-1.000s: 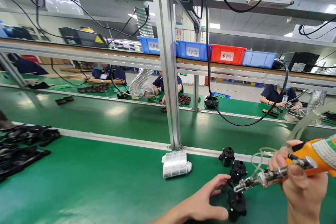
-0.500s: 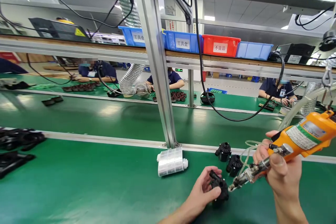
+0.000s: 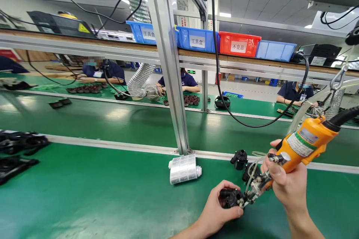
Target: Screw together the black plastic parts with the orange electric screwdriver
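Note:
My left hand (image 3: 218,209) is closed round a small black plastic part (image 3: 230,198), lifted just off the green mat at the bottom centre. My right hand (image 3: 286,181) grips an orange powered screwdriver (image 3: 304,143) that hangs from a hook and hose at the upper right. The tool's metal tip (image 3: 244,201) touches the black part in my left hand. Two more black parts (image 3: 239,158) stand on the mat just behind, one partly hidden by the tool.
A roll of clear labels (image 3: 183,169) lies beside an aluminium post (image 3: 168,63). Black parts (image 3: 19,149) pile at the far left. Blue and red bins (image 3: 238,44) sit on an overhead shelf. Other people work at the far benches across the green belt (image 3: 126,119).
My left hand took a black part from the mat and lifted it. My right hand tilted the screwdriver steeper and brought its tip onto that part.

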Demonstrator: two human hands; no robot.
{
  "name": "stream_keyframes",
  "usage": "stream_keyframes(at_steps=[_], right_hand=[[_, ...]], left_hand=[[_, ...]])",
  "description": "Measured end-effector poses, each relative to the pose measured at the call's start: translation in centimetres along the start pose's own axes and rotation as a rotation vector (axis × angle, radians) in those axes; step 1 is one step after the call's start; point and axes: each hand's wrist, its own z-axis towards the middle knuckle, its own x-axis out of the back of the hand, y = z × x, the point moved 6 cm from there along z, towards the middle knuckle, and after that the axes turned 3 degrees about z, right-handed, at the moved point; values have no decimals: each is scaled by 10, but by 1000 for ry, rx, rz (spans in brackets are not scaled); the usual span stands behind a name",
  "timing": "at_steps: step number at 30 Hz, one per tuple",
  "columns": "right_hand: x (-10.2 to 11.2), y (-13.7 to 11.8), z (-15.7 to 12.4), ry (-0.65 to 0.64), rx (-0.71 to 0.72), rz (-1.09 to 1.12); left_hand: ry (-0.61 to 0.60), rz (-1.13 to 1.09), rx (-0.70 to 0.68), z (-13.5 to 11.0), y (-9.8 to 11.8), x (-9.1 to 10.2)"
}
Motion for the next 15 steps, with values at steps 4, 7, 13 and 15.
stream_keyframes(at_steps=[4, 7, 13, 15], right_hand=[[-17, -1, -1, 14, 22, -61], [-30, -6, -2, -5, 24, -83], [-37, 1, -5, 8, -84, -84], [-33, 7, -5, 26, -150, -81]], left_hand=[[26, -66, 32, 0, -8, 1], [24, -73, 39, 0, -13, 2], [30, -59, 23, 1, -15, 4], [49, -49, 2, -1, -15, 5]])
